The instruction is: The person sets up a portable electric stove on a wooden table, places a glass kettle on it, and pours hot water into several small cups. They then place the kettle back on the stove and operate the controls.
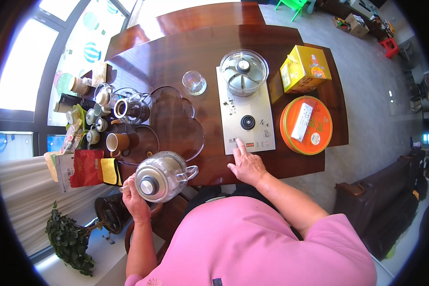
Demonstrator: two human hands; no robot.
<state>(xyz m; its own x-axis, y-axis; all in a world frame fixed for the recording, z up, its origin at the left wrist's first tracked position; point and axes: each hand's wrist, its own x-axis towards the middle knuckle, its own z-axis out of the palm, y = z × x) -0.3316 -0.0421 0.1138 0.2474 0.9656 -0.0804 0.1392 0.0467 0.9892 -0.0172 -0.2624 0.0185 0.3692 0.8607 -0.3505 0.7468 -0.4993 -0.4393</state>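
My left hand (134, 200) grips the side of a clear glass kettle (171, 178) and holds it up off the table's near edge. The kettle's metal lid with a round knob (149, 186) is on, and its glass spout points right. My right hand (247, 166) holds nothing; its index finger reaches onto the near-left corner of a flat electric tea stove (232, 121), beside a small red-lit panel (250, 144). On the far half of the stove sits a round glass pot with a lid (243, 77). A black round base (248, 122) in the stove's near half carries nothing.
A drinking glass (194, 83) stands left of the stove. To its right are a yellow carton (304, 69) and a round orange tin (318, 118) bearing a white remote control (302, 121). Glass pots (131, 109), a brown mug (117, 142), a scalloped tray (186, 136) and pouches (87, 168) crowd the left.
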